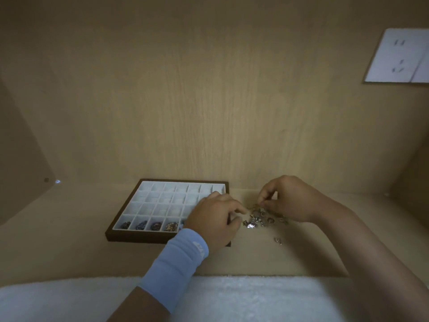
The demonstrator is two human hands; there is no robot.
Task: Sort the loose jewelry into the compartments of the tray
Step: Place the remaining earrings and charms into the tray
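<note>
The right hand (290, 198) pinches into the loose jewelry (262, 219) on the desk (69, 242) beside the tray (130, 238), while the left hand (216, 217) curls at the pile's edge, its grip unclear.

This looks like a built-in nook in a home cupboard or desk unit. A pale wood-grain laminate back panel (209, 101) spans 10 to 2 o'clock. Matching side panels (21, 147) at 9 and 3 o'clock box in a table (69, 240) of the same laminate. A white plastic wall socket plate (399, 56) sits in a cut-out at 2 o'clock. A white fluffy cloth (232, 293) lies along the table's edge at 6 o'clock. At the centre, a brown-rimmed tray of white compartments (120, 235) and small metal jewellery (257, 220) suggest a dressing corner.
</note>
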